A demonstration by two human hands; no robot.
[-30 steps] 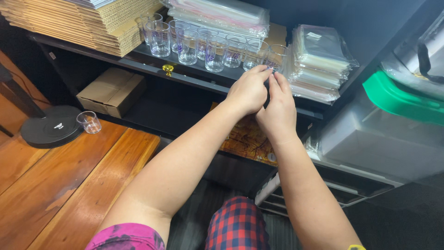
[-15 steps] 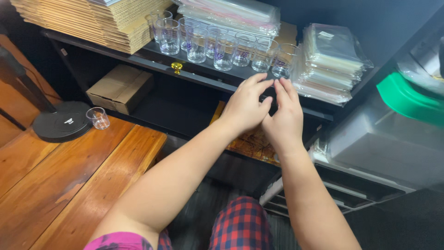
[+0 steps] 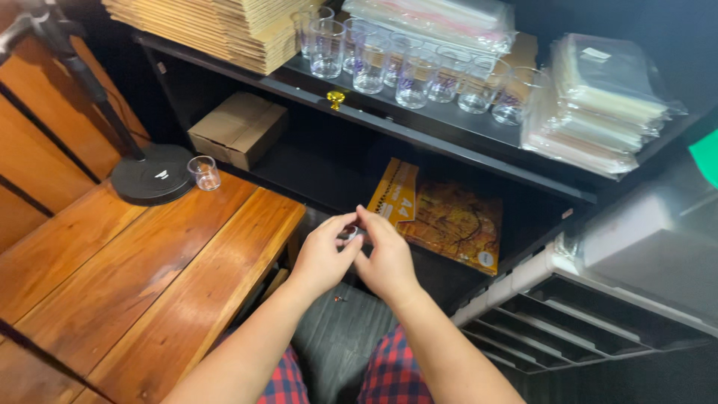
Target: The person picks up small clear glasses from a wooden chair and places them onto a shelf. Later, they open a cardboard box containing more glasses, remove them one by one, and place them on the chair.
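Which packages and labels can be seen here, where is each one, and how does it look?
Cardboard box: lower shelf, left; small, brown, closed.
Paper pack: lower shelf, behind the hands; flat, orange-yellow.
Clear plastic bags: upper shelf, right; tall stack.
Wrapped bundle: upper shelf, behind the printed glasses; clear film.
Flat cardboard sheets: upper shelf, left; tan stack.
Small round sticker: on the paper pack's corner; white.

Brown carton; orange packet below shelf
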